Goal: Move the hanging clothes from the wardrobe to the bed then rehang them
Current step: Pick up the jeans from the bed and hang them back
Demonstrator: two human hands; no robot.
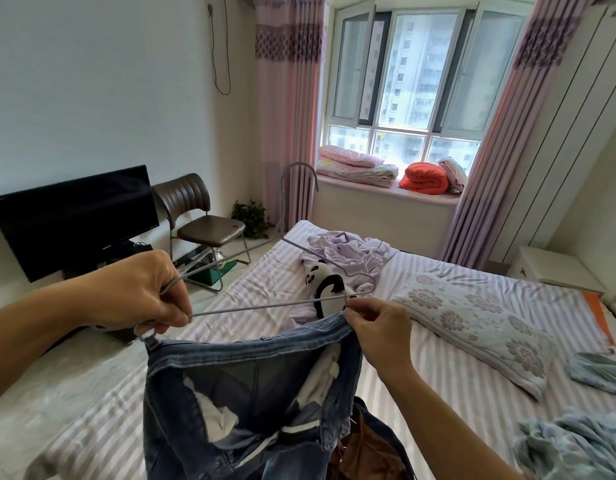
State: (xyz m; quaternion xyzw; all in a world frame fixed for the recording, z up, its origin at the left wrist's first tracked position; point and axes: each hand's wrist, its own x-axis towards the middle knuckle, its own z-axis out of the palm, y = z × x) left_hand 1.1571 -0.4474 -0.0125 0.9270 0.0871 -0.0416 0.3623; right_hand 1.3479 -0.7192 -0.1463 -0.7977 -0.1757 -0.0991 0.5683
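The bed (pixel 473 358) fills the lower right of the view under a pink-and-white striped sheet; its near end and right side run out of frame. A flowered pillow (pixel 479 327) lies across the middle of it. Toward the far end sits a crumpled lilac garment (pixel 351 251) with a panda toy (pixel 325 278) just in front, partly hidden by the wire. At the bed's right edge, pale blue clothes (pixel 583 445) are cut off by the frame, so their kind is unclear.

A pair of jeans (pixel 244 400) hangs in the air above the near end of the bed, waistband up and open, legs cut off below. Behind them a brown garment (pixel 365 448) is mostly hidden.

A grey wire hanger (pixel 265 304) is held above the waistband, its hook (pixel 298 168) pointing away toward the window.

The left hand (pixel 140 292) is curled round the hanger's left corner and also holds the waistband's left end; just how the fingers take the cloth is hidden. The right hand (pixel 379 336) pinches the waistband's right end between thumb and fingertips, right at the hanger's other corner.
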